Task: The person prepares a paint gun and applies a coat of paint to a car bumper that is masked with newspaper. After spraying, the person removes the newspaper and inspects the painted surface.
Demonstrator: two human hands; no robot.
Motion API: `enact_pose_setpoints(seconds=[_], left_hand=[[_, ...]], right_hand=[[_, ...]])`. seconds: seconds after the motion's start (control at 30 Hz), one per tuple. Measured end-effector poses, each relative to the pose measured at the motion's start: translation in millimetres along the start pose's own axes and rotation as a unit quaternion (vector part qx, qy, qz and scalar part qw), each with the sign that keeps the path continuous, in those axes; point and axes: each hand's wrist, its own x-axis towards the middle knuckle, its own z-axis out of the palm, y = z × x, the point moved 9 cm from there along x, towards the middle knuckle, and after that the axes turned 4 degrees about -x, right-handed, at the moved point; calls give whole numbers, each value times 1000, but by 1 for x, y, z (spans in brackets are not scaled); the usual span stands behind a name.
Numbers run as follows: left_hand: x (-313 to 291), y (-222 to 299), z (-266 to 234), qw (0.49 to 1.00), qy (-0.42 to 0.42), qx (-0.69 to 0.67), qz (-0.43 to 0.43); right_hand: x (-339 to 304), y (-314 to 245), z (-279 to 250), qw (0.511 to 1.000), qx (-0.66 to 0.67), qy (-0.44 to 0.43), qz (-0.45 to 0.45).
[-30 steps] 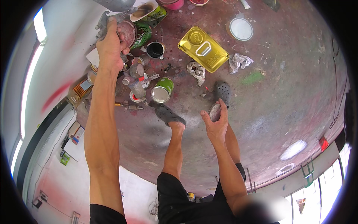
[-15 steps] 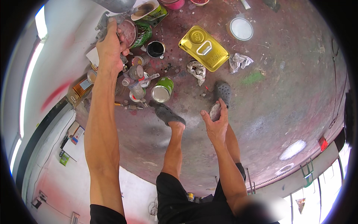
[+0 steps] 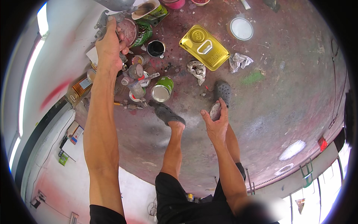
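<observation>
At the upper left, my left hand (image 3: 110, 46) is wrapped round a grey, paint-stained spray gun (image 3: 101, 25). The gun's grey cup (image 3: 116, 4) runs off the top edge of the view. Low over the floor, in front of a grey clog (image 3: 222, 91), my right hand (image 3: 217, 127) grips a round grey lid (image 3: 214, 111) between thumb and fingers. Below the left hand lies what looks like a second spray gun (image 3: 136, 89) with a cloudy cup. Beyond the left fingers stands a green tin (image 3: 144, 33), partly hidden by a round pinkish-grey surface.
A gold rectangular can (image 3: 214, 58) with a handle stands mid-floor, beside two crumpled rags (image 3: 197, 72) (image 3: 239, 62). Near my left foot are a green paint tin (image 3: 162, 92) and an open tin of black paint (image 3: 156, 49). A white-topped tin (image 3: 241, 29) stands farther right.
The view has shifted very slightly. Both hands keep their holds on the spray gun and the lid, with no other visible movement.
</observation>
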Motion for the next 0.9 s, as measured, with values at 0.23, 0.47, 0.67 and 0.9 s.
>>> enact_pose_setpoints(seconds=[0.23, 0.47, 0.67, 0.9], left_hand=[[5, -2, -2, 1000, 0, -6, -10], [29, -11, 2, 992, -65, 12, 112], [-96, 0, -17, 959, 53, 219, 171], [-334, 55, 58, 907, -176, 238, 301]], right_hand=[[-1, -3, 4, 1000, -10, 9, -2], [1, -25, -15, 995, 87, 43, 20], [-45, -67, -149, 984, 155, 87, -6], [-144, -224, -405, 934, 152, 240, -216]])
